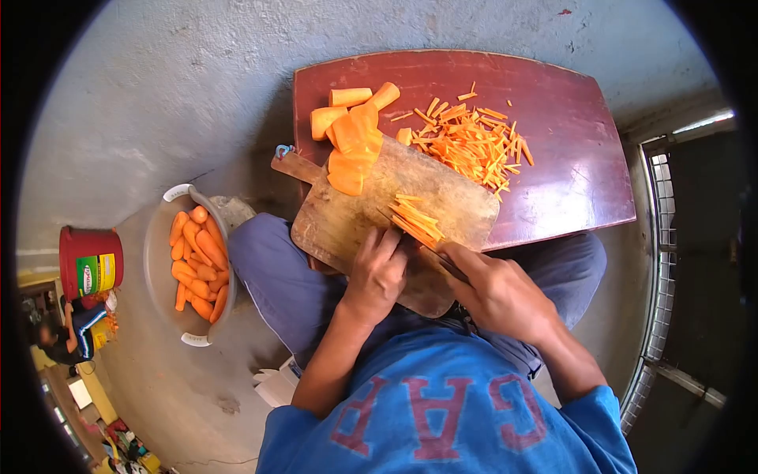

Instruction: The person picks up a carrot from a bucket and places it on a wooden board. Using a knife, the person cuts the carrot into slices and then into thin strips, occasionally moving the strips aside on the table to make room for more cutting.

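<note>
A wooden cutting board [442, 178] with a handle lies tilted across my lap and the edge of the red table. My right hand [501, 288] grips a knife [452, 268], its blade down on the board. Beside the blade, my left hand [375, 272] has its fingers bent and pressed together at the board; what they hold is hidden. Cut carrot sticks [417, 221] lie along the far side of the blade. Flat carrot slices [353, 150] overlap at the board's upper left. A heap of carrot sticks [474, 146] sits on the table past the board.
The red table [568, 158] stands against the wall, with carrot chunks [350, 97] at its left. A grey basin [162, 292] of whole carrots [201, 261] is on the floor at left, near a red bucket [71, 261]. Another person [67, 336] is at far left.
</note>
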The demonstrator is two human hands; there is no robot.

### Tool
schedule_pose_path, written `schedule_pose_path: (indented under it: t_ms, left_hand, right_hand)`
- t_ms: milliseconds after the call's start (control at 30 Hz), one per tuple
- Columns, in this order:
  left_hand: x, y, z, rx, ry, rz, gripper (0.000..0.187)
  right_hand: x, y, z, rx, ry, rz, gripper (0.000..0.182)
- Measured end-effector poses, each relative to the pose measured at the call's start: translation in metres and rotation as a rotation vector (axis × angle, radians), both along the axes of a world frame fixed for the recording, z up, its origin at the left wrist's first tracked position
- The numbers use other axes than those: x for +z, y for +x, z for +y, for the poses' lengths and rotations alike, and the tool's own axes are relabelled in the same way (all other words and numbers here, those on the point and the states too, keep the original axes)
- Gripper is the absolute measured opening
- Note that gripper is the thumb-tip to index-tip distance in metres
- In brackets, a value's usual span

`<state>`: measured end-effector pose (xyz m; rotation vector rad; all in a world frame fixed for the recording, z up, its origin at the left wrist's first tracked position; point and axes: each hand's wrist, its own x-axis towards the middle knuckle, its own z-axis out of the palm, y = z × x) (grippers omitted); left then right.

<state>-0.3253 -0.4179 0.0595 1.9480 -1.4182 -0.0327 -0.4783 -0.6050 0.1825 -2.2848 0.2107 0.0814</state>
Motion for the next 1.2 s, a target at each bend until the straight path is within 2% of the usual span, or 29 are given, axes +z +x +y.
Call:
schedule_pose_path:
  t_ms: [167,267,367,467,567,700,733,833,967,1067,1200]
  left_hand:
    - [0.002,-0.002,0.0,0.008,-0.008,-0.026,0.036]
    - [0.003,-0.005,0.004,-0.001,0.072,-0.032,0.037]
    - [-0.001,-0.009,0.003,-0.01,0.058,-0.064,0.034]
    - [0.0,-0.017,-0.002,0.029,0.002,-0.099,0.027]
    - [-0.003,-0.014,0.004,0.012,0.094,-0.1,0.029]
    - [-0.007,-0.013,0.003,0.034,0.04,-0.1,0.038]
    - [-0.008,-0.013,0.001,0.06,0.054,-0.14,0.044]
    - [-0.005,-0.01,-0.008,0.095,0.004,-0.157,0.044]
    - [-0.003,-0.007,-0.009,0.065,-0.016,-0.113,0.043]
    - [0.0,-0.008,-0.003,0.057,0.03,-0.098,0.043]
    - [-0.007,-0.006,-0.003,0.044,-0.019,-0.081,0.043]
  right_hand:
    - [-0.004,-0.001,0.001,-0.019,0.055,0.131,0.044]
    - [-0.02,0.007,-0.001,0.003,0.033,-0.023,0.045]
    - [0.008,-0.015,0.005,-0.056,0.066,0.11,0.046]
    - [0.003,-0.021,0.008,-0.076,0.052,0.17,0.046]
    - [-0.017,-0.003,0.007,-0.048,0.012,0.073,0.045]
    - [-0.018,0.005,0.001,-0.012,0.092,0.038,0.059]
    - [-0.022,-0.004,-0.003,-0.022,0.143,0.034,0.068]
    - [-0.036,-0.021,-0.008,-0.036,0.197,-0.101,0.071]
    - [-0.043,-0.02,0.001,-0.081,0.1,-0.16,0.07]
    - [-0.004,-0.024,0.006,-0.027,0.038,0.015,0.068]
    - [0.011,-0.034,0.004,-0.029,0.014,0.04,0.066]
